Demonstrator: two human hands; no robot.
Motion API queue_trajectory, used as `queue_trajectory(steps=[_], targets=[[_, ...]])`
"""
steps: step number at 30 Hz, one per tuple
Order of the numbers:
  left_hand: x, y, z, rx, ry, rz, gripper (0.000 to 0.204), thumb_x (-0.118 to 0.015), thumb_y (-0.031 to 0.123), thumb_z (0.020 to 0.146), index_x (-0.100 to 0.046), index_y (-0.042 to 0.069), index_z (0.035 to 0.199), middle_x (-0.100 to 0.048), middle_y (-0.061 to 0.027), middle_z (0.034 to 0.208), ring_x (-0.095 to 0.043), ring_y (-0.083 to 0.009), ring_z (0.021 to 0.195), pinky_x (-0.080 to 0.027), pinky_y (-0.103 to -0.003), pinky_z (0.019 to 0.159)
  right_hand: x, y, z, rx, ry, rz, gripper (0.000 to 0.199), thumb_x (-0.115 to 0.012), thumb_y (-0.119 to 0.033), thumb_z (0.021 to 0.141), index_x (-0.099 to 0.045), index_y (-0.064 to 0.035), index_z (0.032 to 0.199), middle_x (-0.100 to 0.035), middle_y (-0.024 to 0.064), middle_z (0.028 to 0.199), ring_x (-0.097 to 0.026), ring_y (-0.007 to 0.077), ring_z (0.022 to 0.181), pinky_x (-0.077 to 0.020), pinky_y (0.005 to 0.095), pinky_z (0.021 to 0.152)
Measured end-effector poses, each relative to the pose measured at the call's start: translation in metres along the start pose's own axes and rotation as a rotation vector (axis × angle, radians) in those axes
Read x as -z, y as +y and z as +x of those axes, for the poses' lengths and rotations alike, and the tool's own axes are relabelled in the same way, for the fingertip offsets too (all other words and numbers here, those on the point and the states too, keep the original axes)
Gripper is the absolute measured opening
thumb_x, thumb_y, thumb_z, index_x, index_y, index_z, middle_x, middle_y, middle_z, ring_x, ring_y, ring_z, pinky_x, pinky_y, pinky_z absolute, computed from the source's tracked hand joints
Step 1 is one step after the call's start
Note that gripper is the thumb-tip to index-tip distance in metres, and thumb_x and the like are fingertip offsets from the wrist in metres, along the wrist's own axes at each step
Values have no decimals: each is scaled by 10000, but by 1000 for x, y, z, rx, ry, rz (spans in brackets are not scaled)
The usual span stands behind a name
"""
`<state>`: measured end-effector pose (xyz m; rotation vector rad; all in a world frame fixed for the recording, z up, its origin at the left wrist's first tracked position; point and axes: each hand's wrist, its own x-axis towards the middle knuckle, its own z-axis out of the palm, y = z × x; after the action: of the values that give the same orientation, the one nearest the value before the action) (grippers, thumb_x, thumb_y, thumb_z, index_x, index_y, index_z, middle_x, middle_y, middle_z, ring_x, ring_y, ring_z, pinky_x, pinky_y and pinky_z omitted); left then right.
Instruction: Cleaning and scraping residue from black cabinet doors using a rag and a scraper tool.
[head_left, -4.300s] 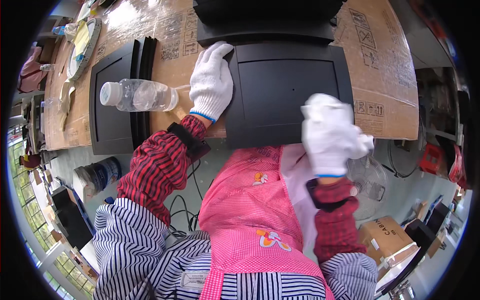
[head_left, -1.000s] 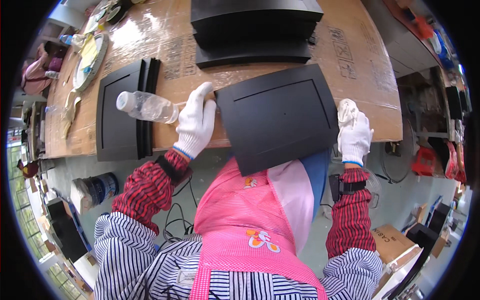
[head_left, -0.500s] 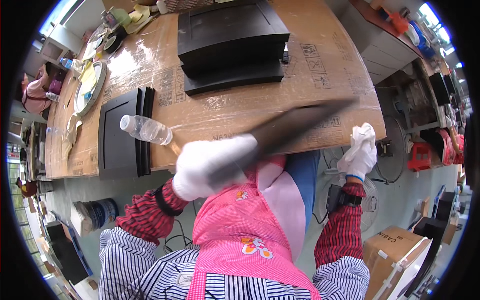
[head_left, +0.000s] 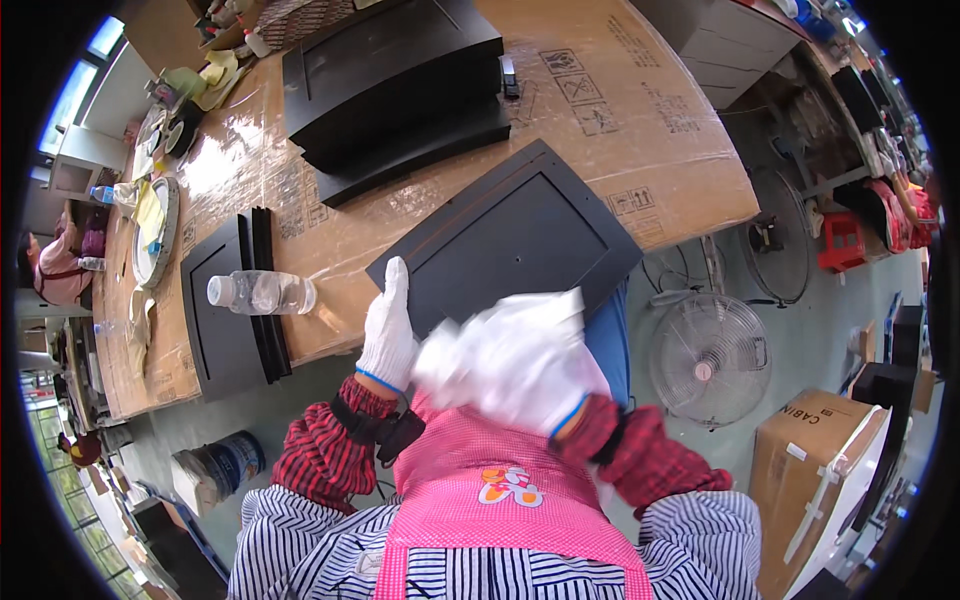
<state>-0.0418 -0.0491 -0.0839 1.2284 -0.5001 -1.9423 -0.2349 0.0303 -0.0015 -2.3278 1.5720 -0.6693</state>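
A black rectangular panel (head_left: 520, 245) with a recessed border lies tilted across the table's front edge, its near side over my lap. My left hand (head_left: 388, 330), in a white glove, grips the panel's left corner, the visible digit pointing up along its edge. My right hand (head_left: 555, 390), also gloved, is blurred over the panel's near edge. A crumpled white cloth (head_left: 510, 340) is in it, and where glove ends and cloth begins is hard to make out.
A stack of black panels (head_left: 400, 70) stands farther back on the cardboard-covered table (head_left: 660, 150). More panels (head_left: 220, 310) lie at left beside a clear plastic bottle (head_left: 265, 292). A floor fan (head_left: 710, 360) and a carton (head_left: 815, 470) are at right, a bucket (head_left: 220, 465) at lower left.
The panel has swung from edge-on to face-up in front of me. My right hand has come in from the far right with the cloth onto the panel. The view has shifted.
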Motion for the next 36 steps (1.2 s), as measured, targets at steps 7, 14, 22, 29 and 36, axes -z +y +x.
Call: queue_trajectory(steps=[7, 14, 22, 29, 36], targets=[[0, 7, 32, 49, 122, -102, 583, -554, 531, 1072, -581, 41, 1386, -691, -144, 1313, -715, -303, 1117, -610, -490, 918, 34, 217, -19, -929, 47, -443, 334, -512, -397, 1034, -629, -105, 1146, -670, 213, 1213, -641, 413, 1188, -455, 532, 1056], [15, 13, 39, 127, -154, -261, 648, -404, 535, 1109, -461, 48, 1533, -614, -154, 1450, -564, -295, 1359, -513, -480, 1073, 8, 81, 92, -117, -161, -438, 262, -561, -346, 930, -698, -212, 1108, -660, 138, 1173, -640, 343, 1097, -509, 691, 882], [43, -1, 40, 64, -227, -186, 358, -574, 214, 1094, -540, 35, 1403, -658, -117, 1348, -687, -238, 1183, -608, -403, 967, -34, 61, 168, -341, -425, -353, 377, -565, -471, 960, -689, -172, 1153, -693, 134, 1193, -732, 353, 1031, -449, 733, 978], [13, 5, 40, 105, -238, -84, 395, -576, 237, 1095, -518, 32, 1428, -655, -109, 1352, -685, -216, 1176, -595, -385, 987, -40, 197, 127, -657, -292, -305, 544, -489, -569, 960, -670, -76, 1102, -687, 176, 1147, -672, 348, 1137, -516, 498, 1042], [38, 1, 39, 81, -275, -209, 479, -610, 178, 1069, -471, 28, 1502, -599, -103, 1433, -617, -247, 1273, -517, -427, 1093, -83, 58, 164, 197, -266, -324, 236, -634, -299, 944, -682, -74, 996, -687, 172, 991, -709, 351, 871, -589, 472, 712]])
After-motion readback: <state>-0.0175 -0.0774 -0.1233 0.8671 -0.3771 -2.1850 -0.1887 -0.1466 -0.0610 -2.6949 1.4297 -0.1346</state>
